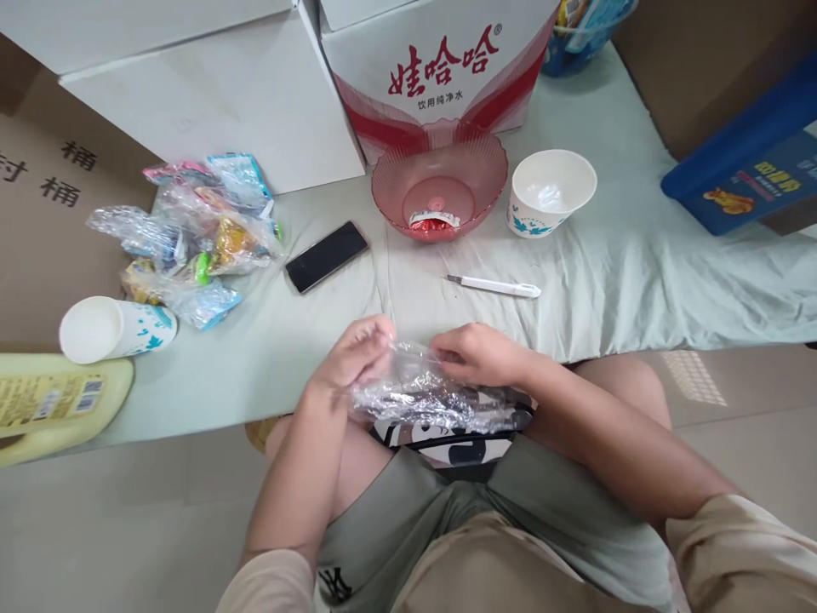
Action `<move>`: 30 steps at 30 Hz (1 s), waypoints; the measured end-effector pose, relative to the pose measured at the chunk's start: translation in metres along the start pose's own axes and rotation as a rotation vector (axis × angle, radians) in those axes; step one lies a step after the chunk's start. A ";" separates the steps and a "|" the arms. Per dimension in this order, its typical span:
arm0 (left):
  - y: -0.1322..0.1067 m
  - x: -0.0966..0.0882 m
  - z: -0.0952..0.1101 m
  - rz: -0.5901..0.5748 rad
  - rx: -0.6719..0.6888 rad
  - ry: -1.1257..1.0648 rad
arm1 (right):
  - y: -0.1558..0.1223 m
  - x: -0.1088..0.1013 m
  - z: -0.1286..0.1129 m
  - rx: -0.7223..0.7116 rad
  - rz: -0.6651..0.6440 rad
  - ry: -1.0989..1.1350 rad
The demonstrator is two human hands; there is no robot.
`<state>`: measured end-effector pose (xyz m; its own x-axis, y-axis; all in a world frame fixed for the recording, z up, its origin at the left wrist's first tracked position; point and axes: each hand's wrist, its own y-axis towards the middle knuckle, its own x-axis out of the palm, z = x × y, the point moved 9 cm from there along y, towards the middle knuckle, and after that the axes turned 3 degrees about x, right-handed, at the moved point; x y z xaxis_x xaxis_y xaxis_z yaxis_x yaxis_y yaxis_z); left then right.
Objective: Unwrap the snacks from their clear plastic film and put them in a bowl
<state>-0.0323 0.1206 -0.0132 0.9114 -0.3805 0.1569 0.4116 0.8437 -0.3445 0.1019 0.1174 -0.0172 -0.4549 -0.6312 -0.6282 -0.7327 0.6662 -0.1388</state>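
A crinkled clear plastic bag is stretched between my hands, just in front of the table's near edge and above my lap. My left hand pinches its upper left side with closed fingers. On the upper right, my right hand has its fingers curled onto the plastic. Whether anything is inside the bag I cannot tell. Beyond the hands lies a white utility knife, its tip pointing left. Behind it stands a pink ribbed plastic bowl with a red-and-white wrapper in it.
Left of a black phone sits a pile of bagged small items. One paper cup lies tipped near a yellow jug; another cup stands right of the bowl, clear plastic inside. Cardboard boxes line the back; a blue container is at right.
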 end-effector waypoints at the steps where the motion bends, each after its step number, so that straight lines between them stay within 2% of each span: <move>1: 0.002 -0.016 0.002 0.116 0.010 0.054 | -0.005 0.003 0.001 0.032 -0.068 0.073; 3: 0.004 -0.039 0.002 0.265 -0.035 0.211 | -0.018 0.016 0.003 0.095 -0.276 0.272; 5: 0.005 -0.046 -0.002 0.256 -0.123 0.338 | -0.031 0.027 0.002 0.136 -0.449 0.436; 6: 0.006 -0.044 -0.005 0.219 -0.153 0.369 | -0.034 0.029 0.003 0.142 -0.464 0.489; 10: 0.009 -0.031 -0.008 0.111 -0.147 0.357 | -0.022 0.025 0.010 0.155 -0.248 0.691; 14: 0.011 -0.025 -0.016 0.047 -0.170 0.206 | -0.016 0.046 0.000 0.147 -0.350 0.801; 16: 0.013 -0.028 -0.018 0.020 -0.165 0.105 | -0.013 0.046 -0.004 0.120 -0.319 0.836; 20: 0.019 -0.043 -0.023 0.081 -0.118 -0.091 | -0.007 0.028 0.008 0.145 -0.048 0.948; 23: 0.023 -0.047 -0.022 0.137 -0.043 -0.271 | -0.006 0.020 0.024 0.211 0.127 0.959; 25: 0.025 -0.048 -0.014 0.183 0.071 -0.377 | -0.005 0.020 0.029 0.248 0.165 0.915; 27: 0.024 -0.049 -0.004 0.225 0.188 -0.443 | -0.004 0.024 0.030 0.275 0.140 0.863; 30: 0.024 -0.042 0.004 0.219 0.261 -0.465 | -0.004 0.027 0.031 0.295 0.124 0.807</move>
<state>-0.0610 0.1581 -0.0239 0.8547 -0.0300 0.5182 0.1460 0.9719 -0.1845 0.1085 0.1104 -0.0573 -0.8247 -0.5616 0.0675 -0.5436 0.7540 -0.3687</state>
